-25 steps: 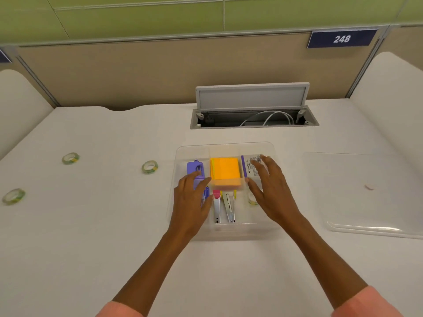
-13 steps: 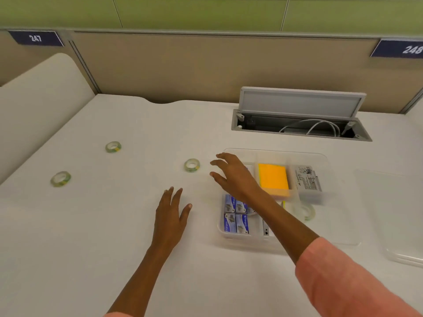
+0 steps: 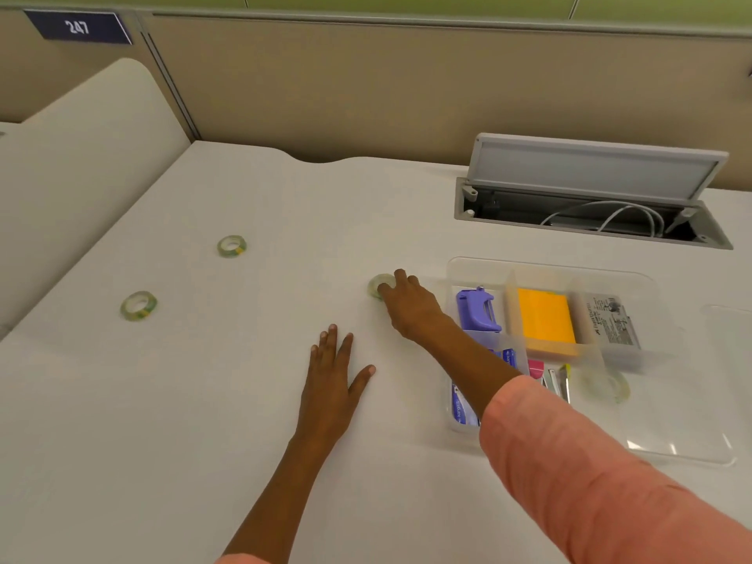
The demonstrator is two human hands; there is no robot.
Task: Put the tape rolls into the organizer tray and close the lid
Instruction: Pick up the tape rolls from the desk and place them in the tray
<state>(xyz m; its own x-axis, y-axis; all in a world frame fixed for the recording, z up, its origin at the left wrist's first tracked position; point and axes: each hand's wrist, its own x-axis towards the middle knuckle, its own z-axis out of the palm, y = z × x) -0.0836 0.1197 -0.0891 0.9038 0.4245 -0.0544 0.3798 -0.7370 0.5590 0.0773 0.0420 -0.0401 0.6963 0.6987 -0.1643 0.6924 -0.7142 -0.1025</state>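
Note:
Three small clear tape rolls with green-yellow cores lie on the white desk: a far roll (image 3: 232, 246), a left roll (image 3: 138, 305) and a near roll (image 3: 377, 285). My right hand (image 3: 411, 307) reaches across to the near roll, its thumb and fingertips closing on the roll's right side while it still rests on the desk. My left hand (image 3: 333, 380) lies flat on the desk, fingers spread, holding nothing. The clear organizer tray (image 3: 549, 267) stands open at the right, with one more tape roll (image 3: 606, 385) in its front right compartment.
The tray also holds a purple tool (image 3: 477, 309), an orange sticky-note pad (image 3: 545, 321), a labelled box (image 3: 614, 325) and staple boxes. The clear lid (image 3: 730, 319) lies at the right edge. An open cable hatch (image 3: 590, 215) sits behind the tray. A white divider (image 3: 81, 156) borders the left.
Both hands left the tray. My right hand crossed left and came down on the near tape roll. My left hand settled flat on the desk. The view swung left.

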